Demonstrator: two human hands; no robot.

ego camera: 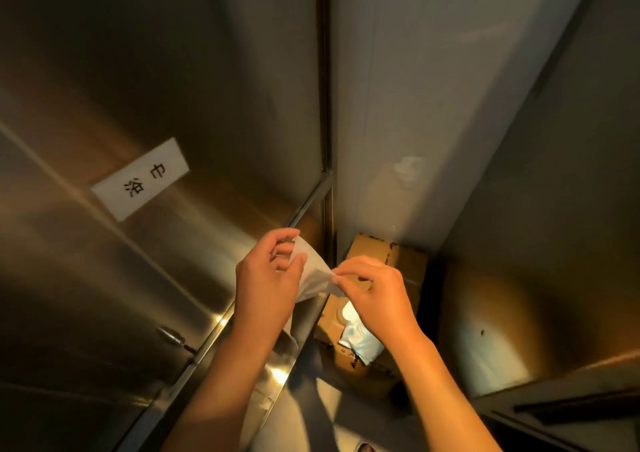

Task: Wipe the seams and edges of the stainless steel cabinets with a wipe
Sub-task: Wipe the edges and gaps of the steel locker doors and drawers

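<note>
Two hands: both bare, raised in front of the stainless steel cabinet (145, 278), sharing one white wipe (313, 271) between them.
Landmark: the vertical seam (325, 70) where the cabinet's front meets its side; every place below is given relative to it.
Wipe: held in the air just below the foot of the seam, stretched between the hands and not touching metal.
Left hand (266, 278): just left of the seam's foot, fingers curled around the wipe's upper edge, thumb behind it.
Right hand (374, 288): just right of the seam's foot, thumb and forefinger pinching the wipe's lower corner.
Why held this way: pulling from two edges likely opens or refolds the sheet, giving a flat face to press into a narrow groove.
Cabinet edge: a horizontal lip (308, 202) meets the seam at its foot, directly above the wipe, probably the nearest line to clean.
Label: a white paper tag (140, 179) with two handwritten characters, stuck to the door well left of the seam.
Lock: a small metal knob (171, 335) low on the door, left of the seam and below the label.
Floor gap: right of the seam, cardboard boxes (384, 261) sit below, with a pale blue packet (360, 342) on them, possibly the wipe pack.
Stage: judged as preparation; no wiping contact yet.
</note>
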